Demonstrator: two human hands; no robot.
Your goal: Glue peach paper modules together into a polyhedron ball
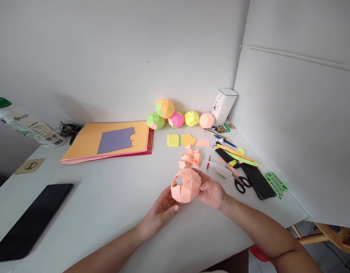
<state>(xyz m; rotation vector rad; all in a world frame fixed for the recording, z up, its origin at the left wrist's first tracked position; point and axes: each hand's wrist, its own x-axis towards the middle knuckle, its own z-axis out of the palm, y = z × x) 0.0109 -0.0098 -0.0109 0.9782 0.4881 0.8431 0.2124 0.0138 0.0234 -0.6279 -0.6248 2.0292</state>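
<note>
A faceted peach paper ball with an opening on its upper left side is between my two hands, above the table. My left hand supports it from the lower left, thumb towards the front. My right hand grips its right side, the thumb pressed near the edge. Just beyond the ball lies a pile of small folded peach paper pieces. Behind that pile are a yellow sticky-note stack, orange paper pieces and a peach paper sheet.
Finished paper balls line the wall. Right of my hands lie a glue bottle, scissors, a black phone and green packets. Leftward are coloured paper sheets, a dark tablet and a white bottle.
</note>
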